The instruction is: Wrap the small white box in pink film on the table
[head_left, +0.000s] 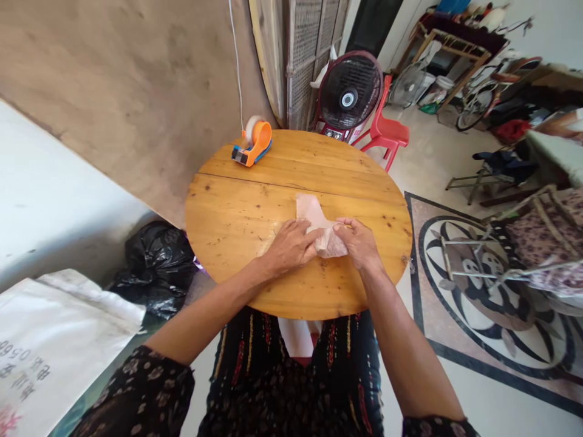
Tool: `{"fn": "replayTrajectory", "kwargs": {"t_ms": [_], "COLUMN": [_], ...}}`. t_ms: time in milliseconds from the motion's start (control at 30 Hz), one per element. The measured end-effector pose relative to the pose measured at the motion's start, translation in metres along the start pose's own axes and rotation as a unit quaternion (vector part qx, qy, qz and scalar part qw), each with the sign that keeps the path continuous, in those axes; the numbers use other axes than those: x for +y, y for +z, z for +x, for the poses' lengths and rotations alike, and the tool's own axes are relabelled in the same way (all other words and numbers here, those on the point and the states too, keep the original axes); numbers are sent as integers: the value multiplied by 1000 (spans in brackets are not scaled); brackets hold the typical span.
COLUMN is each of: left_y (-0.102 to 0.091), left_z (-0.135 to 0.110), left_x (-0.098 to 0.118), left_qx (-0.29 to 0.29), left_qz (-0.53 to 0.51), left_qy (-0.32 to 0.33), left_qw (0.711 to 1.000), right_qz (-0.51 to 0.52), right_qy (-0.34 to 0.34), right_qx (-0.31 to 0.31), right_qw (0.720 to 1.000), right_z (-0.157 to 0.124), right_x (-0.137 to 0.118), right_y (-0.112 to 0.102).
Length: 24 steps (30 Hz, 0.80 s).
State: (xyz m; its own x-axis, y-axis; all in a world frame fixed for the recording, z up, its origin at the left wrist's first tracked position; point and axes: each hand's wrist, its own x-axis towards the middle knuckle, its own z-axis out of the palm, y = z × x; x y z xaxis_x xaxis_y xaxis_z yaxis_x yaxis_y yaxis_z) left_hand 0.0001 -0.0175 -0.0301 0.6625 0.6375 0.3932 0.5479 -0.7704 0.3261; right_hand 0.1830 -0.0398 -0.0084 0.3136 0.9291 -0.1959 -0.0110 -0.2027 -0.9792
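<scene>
A small pale pink folded piece, cloth or a thin bag (pixel 314 217), lies on the round wooden table (pixel 237 212). My left hand (pixel 291 246) presses on its left side with the fingers curled over it. My right hand (pixel 359 243) grips its bunched near end from the right. Both hands meet at the bundle near the table's middle. I cannot tell what the material is.
An orange tape dispenser (pixel 254 143) sits at the table's far left edge. Behind the table stand a black fan (pixel 350 97) and a red plastic chair (pixel 387 135). A black rubbish bag (pixel 155 267) and a white sack (pixel 50 346) lie on the floor at left.
</scene>
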Motion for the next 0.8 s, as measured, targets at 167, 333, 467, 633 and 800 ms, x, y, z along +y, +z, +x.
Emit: {"fn": "replayTrajectory", "kwargs": {"t_ms": [167, 333, 467, 633, 800], "left_y": [1, -3, -4, 0, 2], "left_z": [1, 2, 3, 3, 3], "left_x": [-1, 1, 2, 0, -1], "left_qx": [10, -4, -4, 14, 27], "left_qz": [-8, -19, -38, -88, -83], "left_qy": [6, 3, -3, -30, -35], "left_qw": [1000, 1000, 999, 996, 996], "right_qz": [-10, -67, -101, -140, -208], "right_qy": [-4, -30, -36, -40, -72], "right_qx": [-24, -50, -71, -78, -77], "right_qw": [1000, 996, 992, 986, 972], "right_z": [-1, 2, 3, 2, -1], "right_x": [-7, -13, -15, -20, -23], "right_y": [7, 15, 19, 20, 22]}}
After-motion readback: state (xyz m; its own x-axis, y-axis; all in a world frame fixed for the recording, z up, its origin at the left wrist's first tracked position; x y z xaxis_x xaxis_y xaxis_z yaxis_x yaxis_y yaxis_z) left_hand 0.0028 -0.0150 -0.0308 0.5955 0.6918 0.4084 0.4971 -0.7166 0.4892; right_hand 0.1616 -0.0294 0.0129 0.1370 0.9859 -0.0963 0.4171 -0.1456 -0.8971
